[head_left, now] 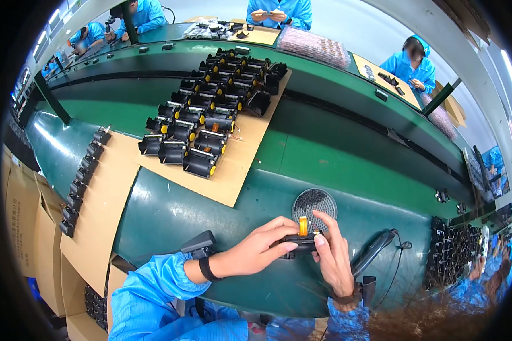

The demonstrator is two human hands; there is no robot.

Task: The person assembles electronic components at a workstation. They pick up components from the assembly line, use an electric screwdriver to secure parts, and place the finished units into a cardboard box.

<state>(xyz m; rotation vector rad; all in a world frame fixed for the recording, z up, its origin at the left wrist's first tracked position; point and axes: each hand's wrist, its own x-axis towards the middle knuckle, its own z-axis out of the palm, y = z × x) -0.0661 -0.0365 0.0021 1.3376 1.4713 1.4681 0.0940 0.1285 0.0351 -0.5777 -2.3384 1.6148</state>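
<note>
A small black plastic housing (pixel 302 243) is held level between my two hands, low over the green bench. From its top stands an orange ribbon cable (pixel 303 226). My left hand (pixel 267 245) grips the housing's left end, fingers behind and thumb in front. At the other end, my right hand (pixel 333 256) pinches it with the thumb, while the index finger reaches up beside the ribbon. Just beyond the hands sits a round grey dish (pixel 331 216) holding many tiny dark pieces, probably screws. A black power screwdriver (pixel 372 253) with a cord lies right of my right hand.
Rows of black housings with yellow ends (pixel 202 162) cover a cardboard sheet (pixel 233 190). A line of black parts (pixel 81 182) runs down another sheet at left, near cardboard boxes (pixel 25 221). Black parts (pixel 438 256) stand at right. Co-workers in blue (pixel 412 65) sit across the bench.
</note>
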